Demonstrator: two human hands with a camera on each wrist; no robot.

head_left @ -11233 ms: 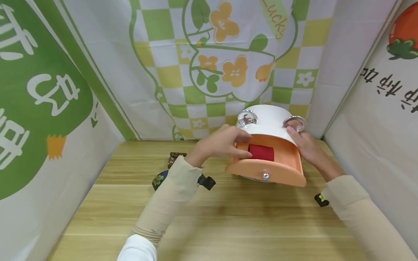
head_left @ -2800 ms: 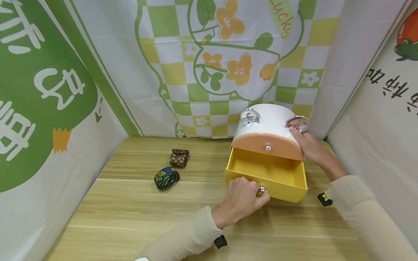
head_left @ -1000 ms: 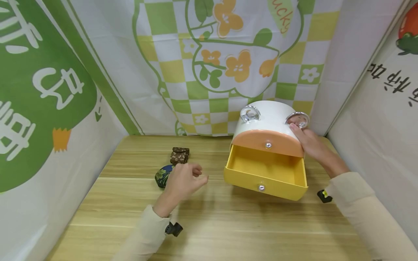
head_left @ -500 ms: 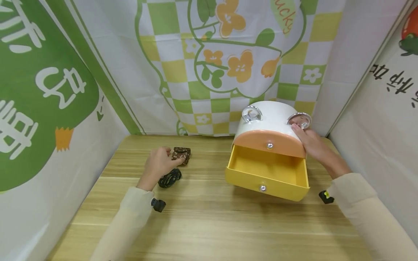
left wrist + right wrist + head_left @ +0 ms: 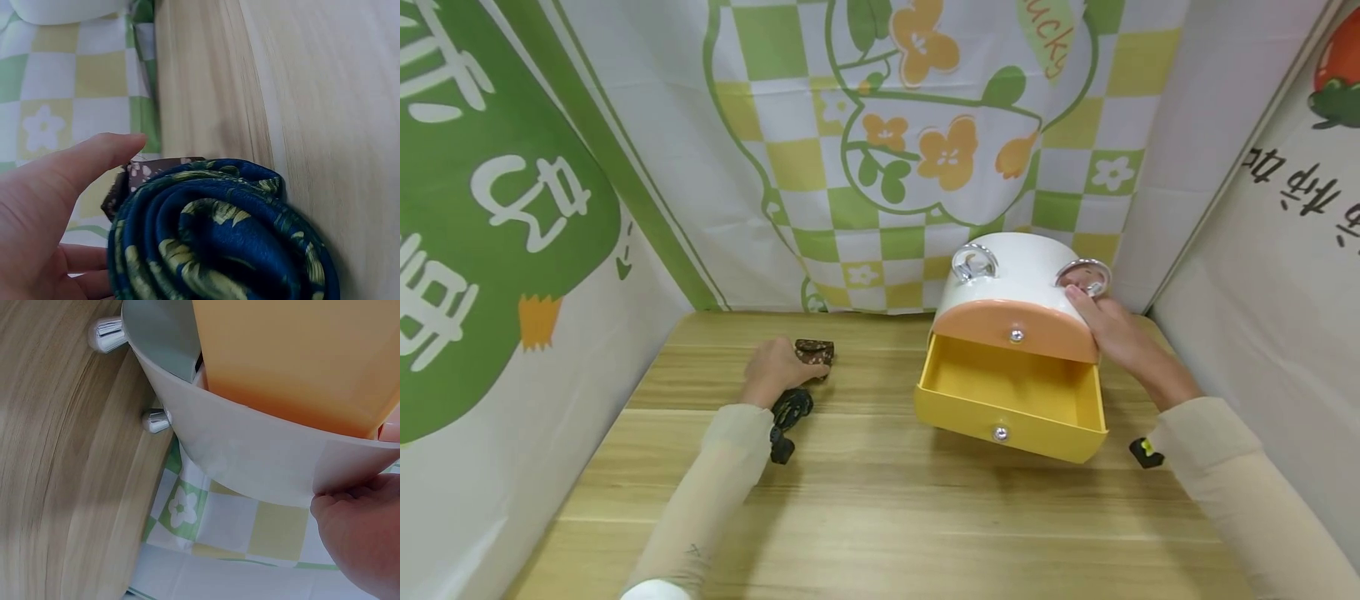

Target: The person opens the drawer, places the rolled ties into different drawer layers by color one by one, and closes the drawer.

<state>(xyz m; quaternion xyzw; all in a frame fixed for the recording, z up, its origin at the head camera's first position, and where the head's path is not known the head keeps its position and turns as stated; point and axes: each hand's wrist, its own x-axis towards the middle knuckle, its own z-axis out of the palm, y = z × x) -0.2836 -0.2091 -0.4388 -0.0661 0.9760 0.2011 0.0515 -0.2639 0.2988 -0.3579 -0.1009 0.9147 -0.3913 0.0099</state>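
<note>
- My left hand [image 5: 773, 369] is now at center-left of the head view, at the two rolled ties on the wooden table [image 5: 880, 517]; a second ago it was in mid-air between the ties and the drawer, and before that on the drawer knob.
- In the left wrist view, the blue floral tie roll [image 5: 225, 237] fills the lower center, resting against my palm [image 5: 37, 225]. My thumb is extended above it, and my fingers show only at the lower left, so I cannot tell whether the grip has closed.
- The brown patterned tie roll [image 5: 815, 351] lies just beyond my fingertips, toward the rear curtain; in the wrist view only a sliver of it shows behind the blue roll.
- The blue roll is on the table, touching my hand, and not lifted. I judge the pick-up to be beginning, not complete.
- The yellow drawer [image 5: 1011, 400] at center-right is pulled out and empty. It has stayed open since my left hand released its knob [image 5: 1000, 433], so it is ready to receive a roll.
- The orange drawer [image 5: 1015, 332] above it is closed.
- My right hand [image 5: 1112, 329] has not moved: it grips the right edge of the white cabinet [image 5: 1022, 267], thumb flat on the shell in the right wrist view, steadying the unit.
</note>
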